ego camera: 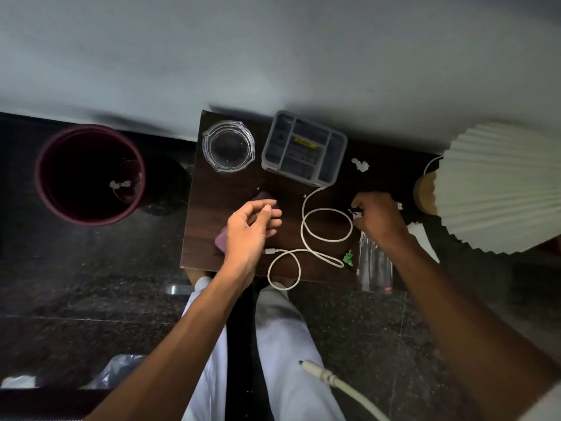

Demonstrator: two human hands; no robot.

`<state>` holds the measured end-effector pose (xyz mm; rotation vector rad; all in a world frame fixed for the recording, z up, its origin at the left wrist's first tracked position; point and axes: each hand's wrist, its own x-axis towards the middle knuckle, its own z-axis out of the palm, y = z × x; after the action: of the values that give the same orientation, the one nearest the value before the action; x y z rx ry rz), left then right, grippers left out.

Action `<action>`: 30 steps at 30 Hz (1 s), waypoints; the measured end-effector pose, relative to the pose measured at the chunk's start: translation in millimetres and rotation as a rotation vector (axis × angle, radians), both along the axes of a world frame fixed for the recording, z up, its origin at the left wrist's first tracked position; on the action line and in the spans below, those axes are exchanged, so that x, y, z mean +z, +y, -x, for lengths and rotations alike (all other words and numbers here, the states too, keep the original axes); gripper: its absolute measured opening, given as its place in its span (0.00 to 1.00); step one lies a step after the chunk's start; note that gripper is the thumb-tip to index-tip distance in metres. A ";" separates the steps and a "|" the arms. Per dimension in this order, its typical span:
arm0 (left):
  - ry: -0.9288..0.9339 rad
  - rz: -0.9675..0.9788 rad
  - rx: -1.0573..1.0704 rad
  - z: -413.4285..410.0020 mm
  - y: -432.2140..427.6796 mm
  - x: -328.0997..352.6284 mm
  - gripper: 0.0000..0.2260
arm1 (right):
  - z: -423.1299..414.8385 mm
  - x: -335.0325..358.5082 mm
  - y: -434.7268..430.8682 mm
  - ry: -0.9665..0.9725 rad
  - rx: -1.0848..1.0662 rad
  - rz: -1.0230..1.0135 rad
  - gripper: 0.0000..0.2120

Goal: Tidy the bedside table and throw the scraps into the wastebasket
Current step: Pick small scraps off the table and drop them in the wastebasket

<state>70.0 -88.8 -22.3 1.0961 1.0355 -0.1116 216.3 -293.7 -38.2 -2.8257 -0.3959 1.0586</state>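
The dark wooden bedside table (230, 189) stands against the wall. My right hand (378, 215) rests on its right part, fingers closed on white paper scraps (356, 214). Another white scrap (360, 165) lies farther back, and a green scrap (348, 257) sits near the front edge. My left hand (252, 230) hovers over a purple phone-like object (263, 197), fingers loosely apart and holding nothing. The dark red wastebasket (45, 189) stands on the floor to the left, with white scraps inside.
A glass ashtray (228, 145) and a grey compartment organizer (304, 148) stand at the back. A white charging cable (326, 235) loops across the middle. A clear plastic bottle (375, 268) lies at the front right. A pleated white lampshade (498, 189) overhangs the right side.
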 end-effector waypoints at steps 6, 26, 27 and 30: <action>0.003 0.013 -0.013 -0.7 -2.1 -0.9 0.07 | 0.3 -9.9 -0.9 -0.018 0.012 0.003 0.11; -0.048 0.215 -0.096 3.8 11.2 16.0 0.07 | 97.2 50.2 105.4 -0.060 -0.596 -0.625 0.03; -0.041 0.206 -0.081 5.8 16.0 16.6 0.08 | 99.9 49.3 112.1 -0.051 -0.611 -0.645 0.03; -0.013 0.181 -0.038 14.0 31.5 16.6 0.07 | 103.9 48.7 127.8 -0.015 -0.597 -0.670 0.05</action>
<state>56.0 -57.3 -5.7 0.9513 0.9732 -0.2239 112.3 -165.9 10.4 -2.1312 0.0936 0.6193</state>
